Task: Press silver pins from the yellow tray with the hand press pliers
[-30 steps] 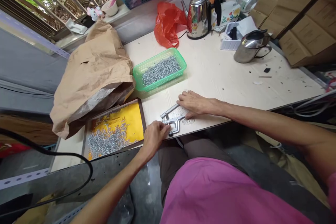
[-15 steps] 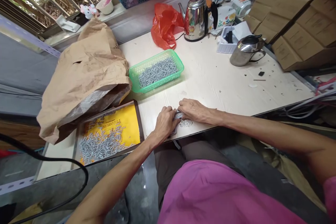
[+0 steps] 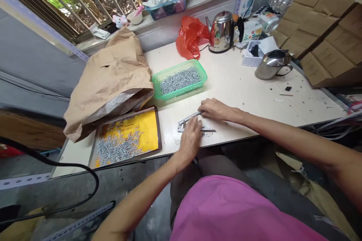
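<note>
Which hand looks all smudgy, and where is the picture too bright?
Head view: the left hand is smeared and soft, while the right hand looks sharp; the window washes out to white at its top-left; the steel kettle carries bright glints.

A pale wooden table [image 3: 240, 83] carries a crumpled brown paper bag [image 3: 113, 71] at its left. Just beside the bag stands a green basket [image 3: 183, 92] filled with small metal pieces, and nearer the front edge lies a brown-framed tray [image 3: 158, 130] with a yellow floor and more of them. A metal hand tool [image 3: 184, 122] lies at the front edge. Along the back stand a red plastic bag [image 3: 190, 37], a steel kettle [image 3: 222, 32], a small white box [image 3: 250, 58] and a second kettle [image 3: 270, 66], with dark scraps [image 3: 287, 89] near it
</note>
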{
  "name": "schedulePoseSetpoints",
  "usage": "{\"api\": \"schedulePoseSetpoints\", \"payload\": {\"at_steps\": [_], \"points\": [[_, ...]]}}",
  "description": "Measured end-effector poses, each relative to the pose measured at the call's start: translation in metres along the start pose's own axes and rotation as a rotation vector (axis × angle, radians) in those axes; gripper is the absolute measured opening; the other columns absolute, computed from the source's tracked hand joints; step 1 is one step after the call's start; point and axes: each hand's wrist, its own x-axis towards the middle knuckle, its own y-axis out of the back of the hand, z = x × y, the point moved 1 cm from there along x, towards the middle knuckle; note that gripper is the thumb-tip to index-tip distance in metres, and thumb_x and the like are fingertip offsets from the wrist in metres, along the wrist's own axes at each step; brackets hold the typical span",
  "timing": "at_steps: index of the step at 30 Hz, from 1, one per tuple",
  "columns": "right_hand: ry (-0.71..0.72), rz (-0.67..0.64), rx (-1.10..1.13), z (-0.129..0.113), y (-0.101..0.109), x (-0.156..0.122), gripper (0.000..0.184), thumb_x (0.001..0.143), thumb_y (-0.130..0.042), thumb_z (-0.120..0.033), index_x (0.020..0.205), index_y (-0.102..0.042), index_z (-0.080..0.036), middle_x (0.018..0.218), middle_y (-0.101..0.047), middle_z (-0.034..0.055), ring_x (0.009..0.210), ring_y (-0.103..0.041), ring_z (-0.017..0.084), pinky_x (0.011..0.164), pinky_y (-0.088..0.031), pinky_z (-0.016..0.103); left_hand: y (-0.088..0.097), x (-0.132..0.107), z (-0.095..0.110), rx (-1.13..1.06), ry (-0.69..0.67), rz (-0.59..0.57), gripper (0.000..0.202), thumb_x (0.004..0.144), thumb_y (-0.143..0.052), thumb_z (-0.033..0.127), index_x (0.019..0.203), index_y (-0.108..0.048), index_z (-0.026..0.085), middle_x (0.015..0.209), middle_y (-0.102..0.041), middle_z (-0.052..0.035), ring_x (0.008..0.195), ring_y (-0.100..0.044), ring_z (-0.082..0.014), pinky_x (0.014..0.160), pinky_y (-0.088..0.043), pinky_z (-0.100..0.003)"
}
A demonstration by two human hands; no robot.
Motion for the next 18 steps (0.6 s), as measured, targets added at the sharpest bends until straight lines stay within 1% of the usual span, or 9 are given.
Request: {"api": "schedulePoseSetpoints", "payload": {"at_steps": [2, 4, 6, 7, 9, 11, 14, 16, 18], "points": [[-0.046, 0.031, -0.027, 0.008, -0.001, 0.008, 0.016, 0.090, -0.053, -0.019, 0.090, -0.069, -0.014, 0.094, -0.066, 0.0087, 0.087, -0.055, 0.018, 0.074, -0.034, 0.029, -0.009, -0.010, 0.012, -0.043, -0.033, -0.012, 0.035, 0.096, -0.040, 0.023, 0.128, -0.051, 0.017, 0.137, -0.051, -0.0156, 0.131, -0.044, -0.0286, 0.108, -0.035, -0.053], [-0.074, 0.050, -0.058, 0.009, 0.000, 0.017, 0.016, 0.089, -0.053, -0.018, 0.091, -0.068, -0.014, 0.095, -0.066, 0.0093, 0.088, -0.054, 0.019, 0.074, -0.033, 0.029, -0.013, -0.014, 0.020, -0.067, -0.025, -0.024, 0.034, 0.097, -0.038, 0.025, 0.128, -0.051, 0.016, 0.134, -0.055, -0.0143, 0.128, -0.047, -0.0284, 0.110, -0.032, -0.054], [-0.104, 0.065, -0.117, -0.002, 0.003, 0.024, 0.018, 0.089, -0.052, -0.016, 0.094, -0.068, -0.013, 0.096, -0.066, 0.0110, 0.089, -0.054, 0.020, 0.074, -0.032, 0.031, -0.014, -0.013, 0.021, -0.086, -0.018, -0.024, 0.034, 0.097, -0.039, 0.025, 0.127, -0.052, 0.015, 0.133, -0.056, -0.0140, 0.128, -0.047, -0.0283, 0.111, -0.031, -0.054], [-0.084, 0.071, -0.144, -0.011, 0.005, 0.027, 0.019, 0.089, -0.051, -0.016, 0.096, -0.068, -0.013, 0.097, -0.065, 0.0113, 0.090, -0.053, 0.021, 0.074, -0.031, 0.031, -0.013, -0.012, 0.021, -0.097, -0.022, -0.021, 0.034, 0.097, -0.040, 0.024, 0.127, -0.052, 0.015, 0.133, -0.056, -0.0142, 0.129, -0.046, -0.0284, 0.111, -0.031, -0.054], [0.066, 0.066, -0.153, -0.038, 0.008, 0.030, 0.018, 0.090, -0.052, -0.018, 0.096, -0.070, -0.017, 0.100, -0.063, 0.0102, 0.093, -0.050, 0.021, 0.073, -0.030, 0.032, -0.009, -0.015, 0.022, -0.127, -0.050, -0.014, 0.035, 0.096, -0.041, 0.024, 0.129, -0.051, 0.014, 0.134, -0.055, -0.0147, 0.129, -0.046, -0.0281, 0.110, -0.034, -0.051], [0.294, 0.028, -0.120, -0.066, 0.006, 0.031, 0.014, 0.088, -0.057, -0.023, 0.090, -0.071, -0.021, 0.099, -0.062, 0.0081, 0.095, -0.047, 0.021, 0.071, -0.029, 0.031, -0.003, -0.026, 0.024, -0.163, -0.106, -0.013, 0.033, 0.096, -0.042, 0.023, 0.126, -0.053, 0.016, 0.129, -0.058, -0.0139, 0.124, -0.050, -0.0263, 0.104, -0.041, -0.045], [0.495, -0.016, -0.129, -0.095, -0.006, 0.031, 0.015, 0.086, -0.060, -0.021, 0.074, -0.068, -0.019, 0.090, -0.061, 0.0078, 0.091, -0.045, 0.021, 0.069, -0.028, 0.032, 0.012, -0.056, 0.023, -0.183, -0.163, -0.005, 0.026, 0.095, -0.043, 0.022, 0.113, -0.061, 0.018, 0.110, -0.065, -0.0105, 0.105, -0.060, -0.0214, 0.090, -0.049, -0.035], [0.562, -0.004, -0.142, -0.103, -0.018, 0.031, 0.017, 0.085, -0.059, -0.018, 0.069, -0.065, -0.017, 0.086, -0.061, 0.0076, 0.088, -0.045, 0.020, 0.069, -0.028, 0.033, 0.029, -0.077, 0.009, -0.117, -0.081, 0.056, 0.022, 0.095, -0.045, 0.022, 0.105, -0.064, 0.018, 0.097, -0.067, -0.0083, 0.092, -0.060, -0.0193, 0.082, -0.049, -0.032], [0.598, 0.038, -0.132, -0.105, -0.028, 0.033, 0.019, 0.087, -0.056, -0.016, 0.070, -0.063, -0.016, 0.084, -0.061, 0.0071, 0.085, -0.046, 0.019, 0.070, -0.029, 0.033, 0.051, -0.093, -0.020, 0.023, 0.105, 0.160, 0.021, 0.095, -0.046, 0.021, 0.102, -0.065, 0.018, 0.089, -0.066, -0.0072, 0.086, -0.058, -0.0191, 0.078, -0.048, -0.032]]}}
